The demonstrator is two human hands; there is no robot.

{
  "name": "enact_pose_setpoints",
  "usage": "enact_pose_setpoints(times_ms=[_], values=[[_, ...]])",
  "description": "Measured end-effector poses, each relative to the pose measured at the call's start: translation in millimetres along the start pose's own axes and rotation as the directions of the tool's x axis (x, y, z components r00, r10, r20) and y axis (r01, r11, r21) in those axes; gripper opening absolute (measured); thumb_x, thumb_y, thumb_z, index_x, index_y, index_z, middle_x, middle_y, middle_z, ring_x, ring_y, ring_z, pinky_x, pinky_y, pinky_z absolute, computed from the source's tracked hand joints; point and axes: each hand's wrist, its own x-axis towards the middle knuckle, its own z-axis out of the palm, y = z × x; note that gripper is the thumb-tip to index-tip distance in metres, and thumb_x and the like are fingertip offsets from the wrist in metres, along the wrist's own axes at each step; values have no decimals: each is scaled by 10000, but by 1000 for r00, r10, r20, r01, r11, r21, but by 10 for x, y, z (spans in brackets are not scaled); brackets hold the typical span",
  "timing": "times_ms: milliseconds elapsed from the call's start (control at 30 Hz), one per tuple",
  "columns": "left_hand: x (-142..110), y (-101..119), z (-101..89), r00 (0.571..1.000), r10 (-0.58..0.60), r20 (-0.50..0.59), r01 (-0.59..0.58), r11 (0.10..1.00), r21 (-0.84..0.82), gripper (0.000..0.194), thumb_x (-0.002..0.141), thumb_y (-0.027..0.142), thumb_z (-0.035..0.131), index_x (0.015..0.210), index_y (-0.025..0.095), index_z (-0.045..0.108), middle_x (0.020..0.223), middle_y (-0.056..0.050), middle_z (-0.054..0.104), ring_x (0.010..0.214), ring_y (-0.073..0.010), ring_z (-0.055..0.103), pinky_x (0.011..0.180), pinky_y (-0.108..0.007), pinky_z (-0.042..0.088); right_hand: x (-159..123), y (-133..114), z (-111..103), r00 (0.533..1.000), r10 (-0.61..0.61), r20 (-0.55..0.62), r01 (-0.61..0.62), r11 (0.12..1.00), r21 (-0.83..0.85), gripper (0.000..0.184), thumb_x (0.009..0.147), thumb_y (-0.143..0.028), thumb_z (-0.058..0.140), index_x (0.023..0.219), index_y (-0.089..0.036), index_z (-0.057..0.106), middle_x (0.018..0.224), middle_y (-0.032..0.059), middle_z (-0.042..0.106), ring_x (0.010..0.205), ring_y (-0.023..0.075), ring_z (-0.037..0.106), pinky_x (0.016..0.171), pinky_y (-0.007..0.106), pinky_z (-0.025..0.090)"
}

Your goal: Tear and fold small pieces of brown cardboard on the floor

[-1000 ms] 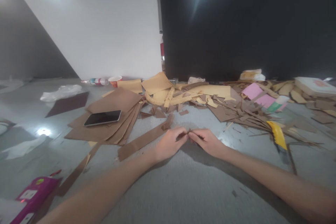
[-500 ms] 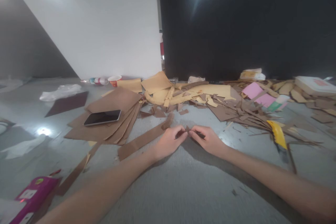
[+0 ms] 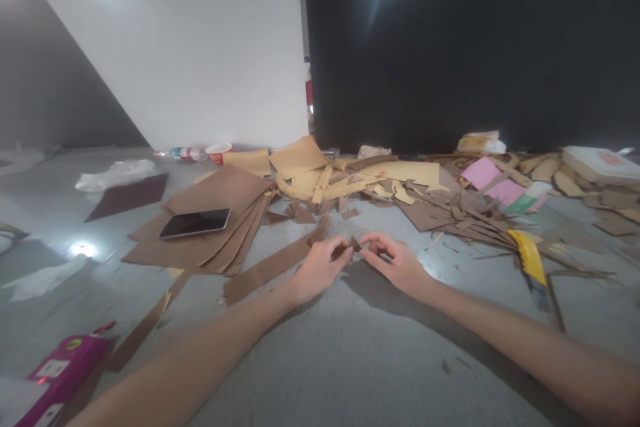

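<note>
Head view: a small dark-brown folded paper piece point(image 3: 355, 243) sits between the two hands, pinched by the left hand's point(image 3: 323, 265) thumb and fingers; the right hand point(image 3: 397, 265) curls beside it, its contact unclear. Leftward lies a long brown paper strip point(image 3: 270, 273); beyond, a black-screened phone point(image 3: 195, 223) rests on stacked brown sheets point(image 3: 220, 188).

A small, dark-brown, pointed piece point(image 3: 355, 243) sits upright between the hands' point(image 3: 324, 265) fingertips.

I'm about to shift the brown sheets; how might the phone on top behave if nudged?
The phone would probably slide rather than roll, as it lies flat on the brown sheets. It looks stiff, and its glossy black face suggests something slippery, perhaps fragile if dropped.
</note>
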Motion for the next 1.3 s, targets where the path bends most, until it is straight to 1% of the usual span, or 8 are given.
enact_pose_setpoints(times_ms=[100, 233, 433, 567, 733, 867, 1000, 1300], values=[[-4, 4, 0, 1000, 28, -7, -28, 999, 20, 244, 1026, 317, 534, 834, 189, 611, 749, 28, 610, 709, -135, 547, 679, -253, 389, -3, -17, -1, 998, 4, 67, -2, 1000, -31, 263, 1020, -473, 553, 1127, -239, 607, 668, -52, 514, 628, 151, 482, 597, 270, 367], [-17, 19, -3, 999, 33, -5, -33, 998, 49, 242, 1029, 306, 524, 840, 189, 621, 737, 28, 597, 696, -133, 531, 668, -251, 388, -4, -39, 0, 997, 23, 72, -22, 1000, -21, 292, 1026, -489, 527, 1169, -237, 563, 656, -57, 512, 605, 153, 479, 585, 273, 366], [-21, 41, -1, 999, 35, 2, -35, 997, 65, 241, 1024, 307, 545, 856, 181, 664, 742, 17, 631, 694, -139, 554, 662, -256, 401, 7, -2, 1, 995, 46, 90, -47, 999, 0, 292, 1024, -513, 529, 1123, -243, 579, 655, -55, 516, 591, 147, 469, 583, 271, 360], [-13, 16, -2, 999, -4, -38, 5, 1000, 18, 227, 1013, 320, 569, 877, 183, 688, 790, -1, 690, 744, -155, 613, 712, -262, 441, 13, 16, 5, 993, 52, 104, -50, 999, -20, 308, 1023, -516, 530, 1103, -232, 620, 644, -48, 527, 581, 144, 475, 575, 271, 367], [12, -67, -11, 989, -93, -114, 84, 993, -77, 269, 1008, 401, 579, 963, 193, 743, 819, -21, 738, 771, -182, 667, 730, -276, 481, 26, 18, 12, 991, 55, 121, -54, 998, -16, 350, 1028, -494, 524, 1225, -242, 668, 629, -41, 555, 577, 150, 511, 570, 267, 406], [45, -73, -33, 984, -139, -109, 119, 977, -176, 380, 999, 503, 580, 934, 181, 770, 864, -55, 773, 789, -199, 699, 748, -289, 511, 31, 15, 21, 992, 54, 117, -52, 998, -22, 373, 1031, -472, 518, 1272, -246, 690, 654, -25, 594, 583, 153, 515, 564, 268, 408], [64, -59, -54, 979, -160, -123, 126, 961, -248, 419, 940, 576, 655, 930, 177, 785, 818, -57, 776, 756, -200, 710, 738, -291, 535, 26, 14, 31, 992, 58, 109, -56, 998, -19, 386, 1027, -445, 507, 1285, -244, 714, 669, -16, 594, 594, 156, 518, 564, 268, 422], [76, -103, -52, 968, -210, -140, 137, 903, -408, 404, 827, 536, 808, 959, 154, 810, 879, -93, 805, 807, -218, 755, 781, -311, 580, 14, 90, 39, 982, 20, 186, -12, 999, -44, 423, 1044, -419, 472, 1361, -257, 700, 732, 0, 617, 635, 159, 525, 601, 267, 443]])
